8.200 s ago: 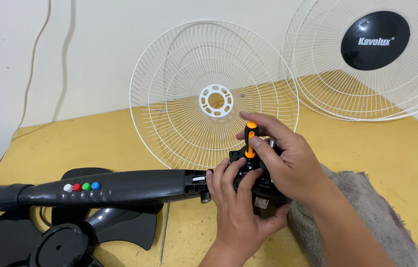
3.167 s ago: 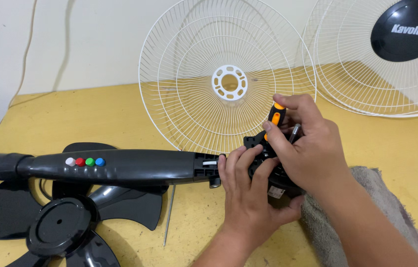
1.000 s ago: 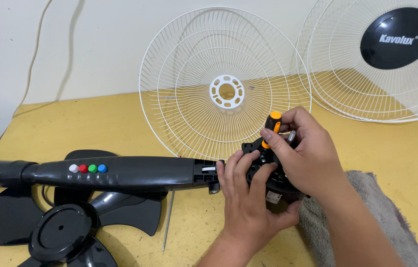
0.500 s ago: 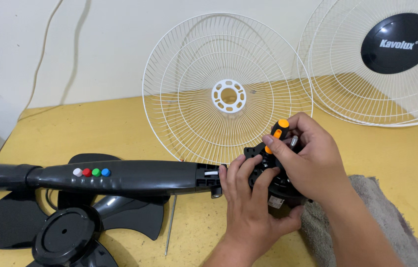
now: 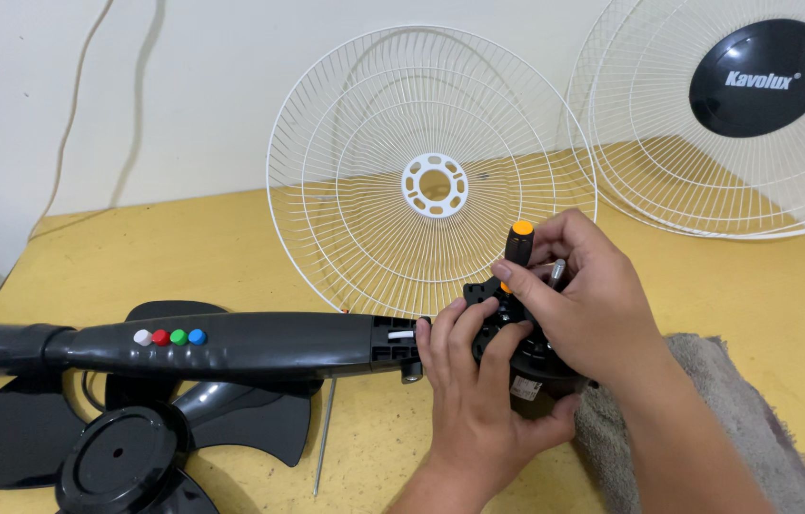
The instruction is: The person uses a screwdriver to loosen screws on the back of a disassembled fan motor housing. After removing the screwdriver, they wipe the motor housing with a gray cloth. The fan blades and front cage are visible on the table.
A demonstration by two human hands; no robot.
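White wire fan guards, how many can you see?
2: one fan guard leans against the wall behind the hands, another with a black centre disc stands at the right, partly cut off.

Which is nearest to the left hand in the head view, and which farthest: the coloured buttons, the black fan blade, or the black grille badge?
From the left hand:
1. Coloured buttons, to its left on the fan body.
2. Black fan blade, lower left on the table.
3. Black grille badge, upper right by the wall.

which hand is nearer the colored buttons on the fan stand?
Left. The left hand grips the motor beside the stand's end, right of the colored buttons; the right hand sits farther right, holding the screwdriver.
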